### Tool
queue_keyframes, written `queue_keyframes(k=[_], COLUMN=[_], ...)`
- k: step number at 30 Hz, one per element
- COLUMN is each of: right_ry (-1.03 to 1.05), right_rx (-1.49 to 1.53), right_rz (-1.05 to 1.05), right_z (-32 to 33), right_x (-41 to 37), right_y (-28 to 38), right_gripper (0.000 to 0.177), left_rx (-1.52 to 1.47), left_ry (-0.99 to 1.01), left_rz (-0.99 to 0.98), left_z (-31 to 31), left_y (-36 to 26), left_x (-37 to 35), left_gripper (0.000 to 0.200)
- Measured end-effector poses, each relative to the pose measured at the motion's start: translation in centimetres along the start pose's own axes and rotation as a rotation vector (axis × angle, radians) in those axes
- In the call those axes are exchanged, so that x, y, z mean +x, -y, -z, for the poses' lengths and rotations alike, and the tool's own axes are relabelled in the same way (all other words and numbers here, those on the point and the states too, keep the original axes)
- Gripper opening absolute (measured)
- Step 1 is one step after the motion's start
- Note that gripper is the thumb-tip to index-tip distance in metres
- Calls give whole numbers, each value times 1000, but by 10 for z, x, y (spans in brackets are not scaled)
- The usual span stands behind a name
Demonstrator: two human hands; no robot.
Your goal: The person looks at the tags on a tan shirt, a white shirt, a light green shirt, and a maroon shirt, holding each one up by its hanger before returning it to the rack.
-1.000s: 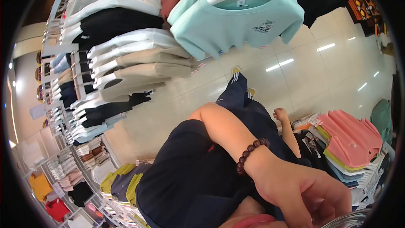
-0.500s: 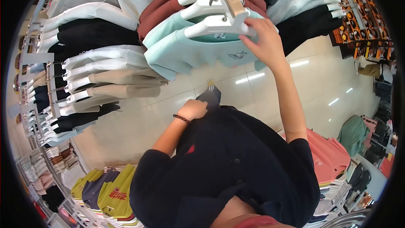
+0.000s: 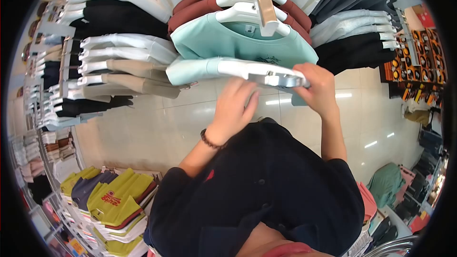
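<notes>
A white hanger (image 3: 238, 68) bearing a mint-green shirt (image 3: 193, 71) is off the metal rail arm (image 3: 264, 7), nearer my body. My right hand (image 3: 318, 88) grips the hanger's right end, thumb and fingers pressed together. Just below the hanger's middle is my left hand (image 3: 233, 109), blurred, thumb apart from the fingers, a dark bead bracelet at its wrist. Whether its fingertips touch the hanger is hard to tell. Another mint-green shirt (image 3: 214, 38) hangs on the rail arm, in front of dark red shirts (image 3: 190, 15).
Black, white and beige clothes (image 3: 138, 74) hang on racks at the left; grey, white and black ones (image 3: 352, 52) hang at the right. Folded yellow-green shirts (image 3: 119, 197) lie at lower left. An orange display (image 3: 419, 62) stands at far right, above the tiled floor (image 3: 190, 123).
The front mint-green shirt on its hanger has come off the rail arm toward me in my right hand. My left hand has risen from my shirt hem to the hanger.
</notes>
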State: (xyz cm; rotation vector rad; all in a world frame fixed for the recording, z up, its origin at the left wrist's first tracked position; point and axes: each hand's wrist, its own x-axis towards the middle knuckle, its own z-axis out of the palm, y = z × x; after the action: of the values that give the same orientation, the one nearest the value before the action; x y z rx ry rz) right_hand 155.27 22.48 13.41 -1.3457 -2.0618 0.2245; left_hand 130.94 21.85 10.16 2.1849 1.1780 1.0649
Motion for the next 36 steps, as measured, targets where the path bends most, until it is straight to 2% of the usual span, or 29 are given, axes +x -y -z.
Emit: queue_keyframes(k=[1, 3, 5, 7, 8, 9, 11, 12, 13, 14, 15, 16, 17, 19, 20, 21, 23, 24, 25, 27, 31, 34, 36], right_ry=[-4, -4, -5, 34, 33, 58, 74, 39, 9, 7, 64, 122, 123, 124, 125, 148, 179, 161, 142, 153, 235, 208, 232], right_rx=[10, 77, 71, 92, 99, 88, 78, 103, 129, 130, 149, 168, 167, 189, 190, 199, 207, 212, 220, 246, 284, 278, 287], right_rz=[17, 14, 33, 42, 43, 38, 31, 2, -29, -32, -149, -264, -260, -226, -224, -237, -243, -233, -223, -229, -312, -311, -346], right_z=[1, 1, 0, -2, 1, 4, 9, 7, 6, 6, 8, 10, 11, 12, 13, 13, 11, 7, 3, 1, -9, -23, -28], right_x=[-5, -14, -25, -42, -51, -58, -74, -83, -94, -102, -107, -112, -117, -125, -129, -131, -136, -138, -140, -142, -151, -166, -174], right_y=[2, 4, 2, 2, 4, 6, 4, -3, -7, -11, -14, -15, -16, -13, -11, -8, -7, -8, -8, -3, 0, -5, -11], right_gripper=[27, 26, 26, 27, 27, 27, 27, 26, 25, 25, 25, 24, 24, 24, 24, 25, 25, 26, 28, 29, 30, 31, 32], left_rx=[16, 155, 154, -45, -22, -16, -292, -574, -571, -841, -1111, -1086, -1086, -553, -382, -380, -393, -599, -594, -1204, -1428, -1584, -1655], left_ry=[-12, 189, 125, 135, 166, 166, 80, 87, 95, 196, 295, 327, 323, 345, 351, 347, 329, 264, 255, 50, -104, -68, 30], left_rz=[1, 205, 207, 158, 154, 154, 325, 455, 457, 423, 379, 418, 417, -96, -238, -238, -189, -3, 2, 420, 755, 850, 850], left_z=[-6, -24, -48, -71, -93, -96, -99, -81, -74, -67, -62, -49, -47, -42, -37, -36, -34, -38, -37, -34, -40, -60, -67], left_y=[-2, -1, 3, 12, 32, 25, 8, -23, -31, -34, -41, -67, -78, -94, -102, -105, -107, -106, -105, -101, -108, -102, -104], left_x=[3, 4, -4, -18, -38, -43, -56, -50, -60, -69, -76, -74, -72, -74, -73, -74, -75, -82, -87, -93, -98, -113, -123], left_gripper=[25, 25, 24, 23, 21, 21, 18, 16, 16, 16, 16, 15, 15, 17, 18, 18, 16, 13, 13, 13, 28, 32, 38])
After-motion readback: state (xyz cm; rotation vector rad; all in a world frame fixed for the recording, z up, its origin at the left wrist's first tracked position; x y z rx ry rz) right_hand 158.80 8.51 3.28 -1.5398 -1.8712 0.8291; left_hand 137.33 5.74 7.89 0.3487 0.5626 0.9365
